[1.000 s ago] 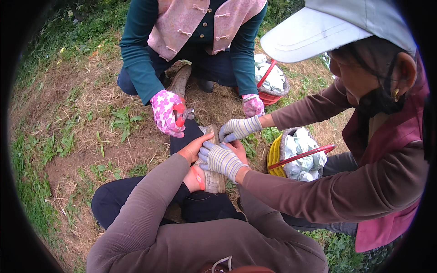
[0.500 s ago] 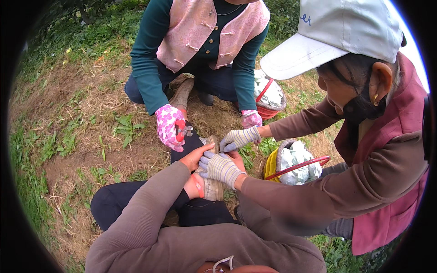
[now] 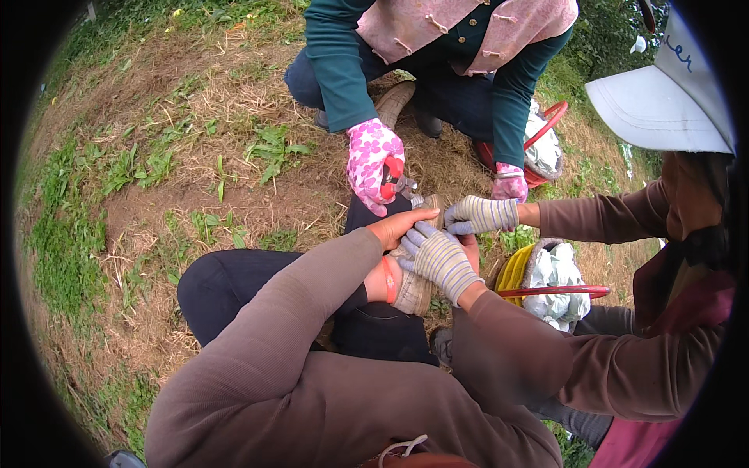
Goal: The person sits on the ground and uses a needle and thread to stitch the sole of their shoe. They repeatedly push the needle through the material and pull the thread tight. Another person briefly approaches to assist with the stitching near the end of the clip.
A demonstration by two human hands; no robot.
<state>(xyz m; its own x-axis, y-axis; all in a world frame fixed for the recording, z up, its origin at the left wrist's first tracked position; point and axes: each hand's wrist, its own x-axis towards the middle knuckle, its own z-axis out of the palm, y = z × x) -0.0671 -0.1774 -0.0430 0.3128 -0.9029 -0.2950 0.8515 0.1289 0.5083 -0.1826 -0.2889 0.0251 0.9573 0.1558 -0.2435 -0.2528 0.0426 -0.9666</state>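
Note:
My left hand (image 3: 396, 228) is wrapped round a beige shoe (image 3: 413, 290) on my crossed leg, its thumb lying over the shoe. On the shoe's other side is my right hand (image 3: 470, 246), mostly covered by a co-worker's striped glove (image 3: 441, 257), so its fingers are hidden. That co-worker's other striped glove (image 3: 480, 214) touches the shoe near its toe. A red band (image 3: 389, 279) circles my ankle. Just beyond, a second co-worker's pink flowered glove (image 3: 373, 160) grips red-handled pruning shears (image 3: 392, 178), their blades close to the shoe.
A yellow basket (image 3: 511, 269) with a red handle and pale crumpled plastic stands right of my hands. Behind it, a red basket (image 3: 537, 178) holds similar plastic. The second co-worker's other flowered glove (image 3: 510, 183) hangs beside it. Dry grass and soil (image 3: 156, 210) lie at left.
The whole view has shifted, so hands, shoe and co-workers appear farther right. My hands remain at the shoe, and the shears stay close by in the flowered glove.

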